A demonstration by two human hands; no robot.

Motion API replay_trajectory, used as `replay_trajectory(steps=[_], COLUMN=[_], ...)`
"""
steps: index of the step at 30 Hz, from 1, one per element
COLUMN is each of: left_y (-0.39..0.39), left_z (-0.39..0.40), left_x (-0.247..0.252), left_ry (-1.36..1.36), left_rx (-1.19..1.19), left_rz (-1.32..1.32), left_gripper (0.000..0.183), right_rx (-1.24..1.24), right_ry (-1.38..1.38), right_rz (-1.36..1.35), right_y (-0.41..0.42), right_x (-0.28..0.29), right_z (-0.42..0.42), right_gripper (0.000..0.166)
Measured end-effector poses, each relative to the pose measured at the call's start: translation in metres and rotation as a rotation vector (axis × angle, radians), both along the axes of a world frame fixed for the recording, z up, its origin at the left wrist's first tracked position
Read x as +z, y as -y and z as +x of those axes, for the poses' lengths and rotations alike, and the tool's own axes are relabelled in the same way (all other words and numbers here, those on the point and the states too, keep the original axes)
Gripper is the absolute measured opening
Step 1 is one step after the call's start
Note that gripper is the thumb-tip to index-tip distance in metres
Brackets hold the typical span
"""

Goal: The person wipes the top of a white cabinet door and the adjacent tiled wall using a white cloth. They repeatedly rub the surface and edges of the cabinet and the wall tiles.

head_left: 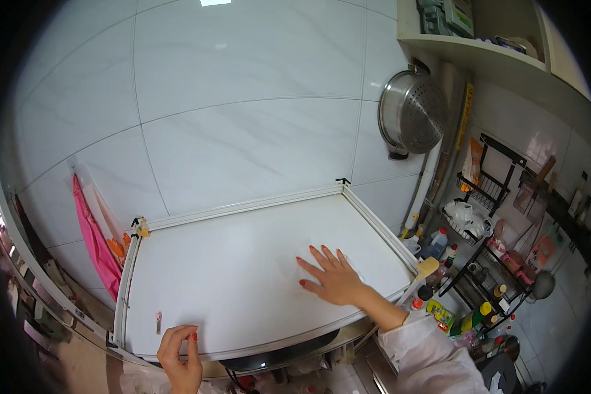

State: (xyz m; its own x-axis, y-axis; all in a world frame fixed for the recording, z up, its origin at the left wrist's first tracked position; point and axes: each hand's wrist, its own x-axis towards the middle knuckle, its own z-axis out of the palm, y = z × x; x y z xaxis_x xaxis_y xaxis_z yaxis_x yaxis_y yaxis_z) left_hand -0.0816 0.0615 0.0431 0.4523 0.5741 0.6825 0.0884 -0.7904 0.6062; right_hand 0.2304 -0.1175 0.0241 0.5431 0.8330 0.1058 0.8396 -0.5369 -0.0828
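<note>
A white panel (236, 276) lies before me, with raised white rails along its back and sides. My right hand (330, 278) is spread on the right part of the panel, palm down, its fingers apart and holding nothing visible. A faint pale or clear patch shows beside its wrist; what it is I cannot tell. My left hand (180, 349) is over the front left edge, thumb and index fingertips close together. Whether something thin is pinched there is too small to see. A small pink and metallic item (158, 322) lies on the panel just beyond the left hand.
White wall tiles (251, 143) rise behind the panel. A perforated steel steamer pot (413, 113) hangs at the back right, below a cabinet (473, 47). Bottles (438, 241) and black wire racks (492, 276) crowd the right side. Pink cloth (93, 231) hangs at left.
</note>
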Motion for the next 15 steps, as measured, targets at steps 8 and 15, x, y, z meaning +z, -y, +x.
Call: replay_trajectory(steps=[8,15], left_y=[-0.036,-0.042], left_z=[-0.011,-0.005], left_x=[-0.012,-0.012], left_ry=[-0.138,-0.100], left_rx=[0.032,0.009], left_rz=[0.286,0.290], left_gripper=[0.014,0.015], right_rx=[-0.452,-0.676], right_ry=[-0.156,-0.126], right_rz=[-0.136,-0.009], right_y=[-0.049,-0.112], right_x=[0.010,-0.001], right_z=[0.133,0.188], right_gripper=[0.073,0.074])
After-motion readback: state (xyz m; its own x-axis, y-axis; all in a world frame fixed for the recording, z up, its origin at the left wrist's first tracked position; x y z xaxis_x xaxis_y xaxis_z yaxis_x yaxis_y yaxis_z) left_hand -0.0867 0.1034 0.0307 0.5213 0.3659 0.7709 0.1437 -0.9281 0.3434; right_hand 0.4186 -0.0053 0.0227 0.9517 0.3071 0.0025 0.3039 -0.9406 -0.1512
